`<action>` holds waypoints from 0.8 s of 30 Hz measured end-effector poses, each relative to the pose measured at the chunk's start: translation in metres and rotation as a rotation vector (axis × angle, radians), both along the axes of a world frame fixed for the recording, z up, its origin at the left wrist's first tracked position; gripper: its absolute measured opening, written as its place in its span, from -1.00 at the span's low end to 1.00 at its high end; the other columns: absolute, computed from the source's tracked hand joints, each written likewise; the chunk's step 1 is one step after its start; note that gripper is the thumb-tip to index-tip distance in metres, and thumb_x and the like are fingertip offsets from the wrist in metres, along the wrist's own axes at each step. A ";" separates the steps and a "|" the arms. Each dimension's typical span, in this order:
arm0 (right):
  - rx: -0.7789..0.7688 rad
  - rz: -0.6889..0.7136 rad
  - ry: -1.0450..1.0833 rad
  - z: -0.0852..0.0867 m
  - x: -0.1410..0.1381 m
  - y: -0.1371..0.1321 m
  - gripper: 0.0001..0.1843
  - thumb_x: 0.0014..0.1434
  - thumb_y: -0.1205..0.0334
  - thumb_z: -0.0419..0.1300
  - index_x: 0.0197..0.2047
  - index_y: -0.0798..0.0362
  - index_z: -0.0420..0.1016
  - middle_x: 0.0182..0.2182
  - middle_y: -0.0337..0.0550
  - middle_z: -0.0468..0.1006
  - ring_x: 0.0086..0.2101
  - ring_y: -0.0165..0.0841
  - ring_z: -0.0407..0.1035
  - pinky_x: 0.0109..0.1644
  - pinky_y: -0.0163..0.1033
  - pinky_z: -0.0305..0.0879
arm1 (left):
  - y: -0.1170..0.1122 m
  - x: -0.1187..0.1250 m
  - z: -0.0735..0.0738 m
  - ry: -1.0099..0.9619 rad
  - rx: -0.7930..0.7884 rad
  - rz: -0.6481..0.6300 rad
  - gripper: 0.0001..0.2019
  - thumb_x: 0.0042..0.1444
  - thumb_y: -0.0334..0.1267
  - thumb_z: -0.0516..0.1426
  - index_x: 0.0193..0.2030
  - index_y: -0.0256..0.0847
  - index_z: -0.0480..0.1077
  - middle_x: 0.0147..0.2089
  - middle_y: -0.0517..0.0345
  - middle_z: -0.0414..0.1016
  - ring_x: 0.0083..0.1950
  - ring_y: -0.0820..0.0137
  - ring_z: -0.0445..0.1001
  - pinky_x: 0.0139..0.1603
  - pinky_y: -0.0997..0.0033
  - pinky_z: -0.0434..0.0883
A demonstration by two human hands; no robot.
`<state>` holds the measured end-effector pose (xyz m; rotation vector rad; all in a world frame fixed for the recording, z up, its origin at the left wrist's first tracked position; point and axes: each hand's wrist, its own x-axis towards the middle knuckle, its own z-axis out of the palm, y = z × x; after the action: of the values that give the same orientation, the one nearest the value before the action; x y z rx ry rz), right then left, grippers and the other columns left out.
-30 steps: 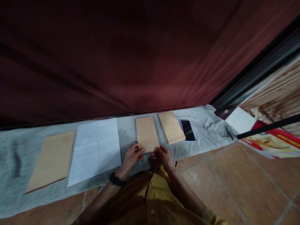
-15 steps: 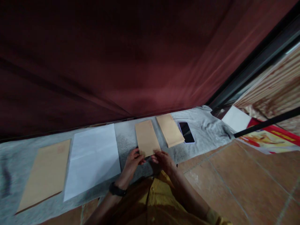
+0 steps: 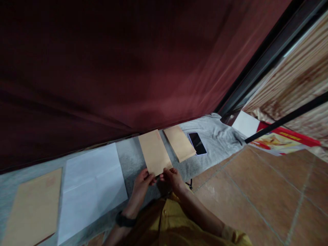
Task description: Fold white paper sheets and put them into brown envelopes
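A brown paper envelope (image 3: pixel 155 152) lies in front of me, its near edge pinched between both hands. My left hand (image 3: pixel 144 179) grips the near left corner, thumb on top. On the same edge, further right, my right hand (image 3: pixel 172 176) has its thumb and fingers closed on the paper. Just right of it rests a second brown envelope (image 3: pixel 179 143), partly over the edge of a dark-screened phone (image 3: pixel 197 142). To the left are a large white sheet of paper (image 3: pixel 92 188) with fold creases and a bigger brown envelope (image 3: pixel 33 208).
Everything lies on a narrow surface covered with grey cloth (image 3: pixel 212 136). A dark red curtain (image 3: pixel 143 68) hangs behind it. At right, a black bar (image 3: pixel 287 118) slants over a red and yellow printed box (image 3: pixel 279 138) on the tiled floor (image 3: pixel 246 184).
The view has shifted slightly, so the things on the cloth appear further left. My right hand has slid inward along the envelope's near edge, closer to my left hand.
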<state>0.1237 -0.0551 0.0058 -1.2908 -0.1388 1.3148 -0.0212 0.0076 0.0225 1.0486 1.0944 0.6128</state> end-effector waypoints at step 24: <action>0.100 -0.066 -0.069 0.016 0.007 -0.002 -0.58 -0.15 -0.14 0.44 -0.40 -0.01 0.48 -0.54 -0.30 0.54 -0.49 -0.37 0.40 -0.32 -0.26 0.37 | -0.003 0.017 0.012 -0.018 0.087 -0.029 -0.51 -0.06 -0.01 0.31 -0.02 -0.24 0.49 -0.25 0.08 0.65 -0.37 0.34 0.53 -0.32 0.35 0.41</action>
<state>0.1304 -0.0574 0.0214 -1.2457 -0.2060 1.1936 -0.0043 0.0042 0.0346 1.1303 1.0423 0.6503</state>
